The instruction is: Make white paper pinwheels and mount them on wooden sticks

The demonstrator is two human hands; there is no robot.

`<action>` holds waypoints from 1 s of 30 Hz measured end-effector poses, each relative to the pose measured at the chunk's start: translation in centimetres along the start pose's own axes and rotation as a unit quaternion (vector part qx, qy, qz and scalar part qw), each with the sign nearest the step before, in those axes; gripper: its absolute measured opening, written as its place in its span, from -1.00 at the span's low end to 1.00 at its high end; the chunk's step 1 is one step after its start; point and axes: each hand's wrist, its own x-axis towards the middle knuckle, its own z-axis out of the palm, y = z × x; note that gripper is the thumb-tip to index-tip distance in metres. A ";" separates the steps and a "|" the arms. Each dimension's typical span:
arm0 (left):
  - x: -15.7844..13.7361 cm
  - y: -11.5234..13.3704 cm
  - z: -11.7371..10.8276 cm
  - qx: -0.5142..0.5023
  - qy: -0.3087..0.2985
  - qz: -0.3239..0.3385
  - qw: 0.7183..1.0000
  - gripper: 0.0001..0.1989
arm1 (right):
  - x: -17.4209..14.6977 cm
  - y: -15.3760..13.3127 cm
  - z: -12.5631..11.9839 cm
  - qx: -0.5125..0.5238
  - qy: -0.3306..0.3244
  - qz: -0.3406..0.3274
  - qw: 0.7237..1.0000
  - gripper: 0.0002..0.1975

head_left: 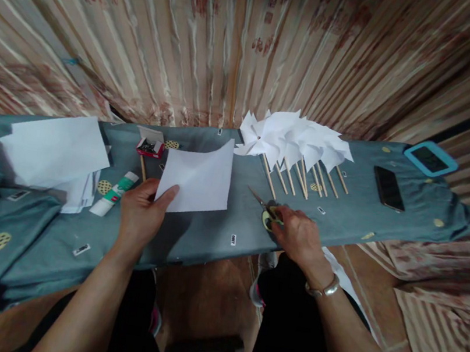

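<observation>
My left hand [144,209] pinches the lower left edge of a square white sheet of paper [201,180], thumb on top. One corner of that sheet curls up, and a crease shows near its middle. At the table's front edge, my right hand [297,232] has its fingers closed on the handles of a pair of scissors [268,211], whose blades point away to the upper left. Beyond the scissors lie several white paper pinwheels [285,133] on wooden sticks [286,178], overlapping in a row.
Left of the sheet are a glue stick [114,193], an open red box of small metal pieces [150,145] and a wooden stick [143,168]. A stack of white paper [57,149] lies farther left. A phone [388,188] and a blue-framed device [431,158] lie right on the cloth-covered table [206,248].
</observation>
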 end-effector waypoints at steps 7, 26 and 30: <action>0.1 1.1 0.6 -0.013 0.018 -0.020 1.000 -0.80 | -0.2 -1.1 0.2 0.142 -0.024 0.018 0.989 -0.74; 1.4 1.7 0.1 -0.146 0.109 -0.078 0.980 -0.70 | -0.3 -3.8 -0.8 0.789 -0.263 0.076 0.550 -0.52; 1.6 1.5 0.2 -0.181 0.116 -0.085 0.973 -0.77 | -0.3 -3.7 -0.5 0.796 -0.231 0.041 0.557 -0.60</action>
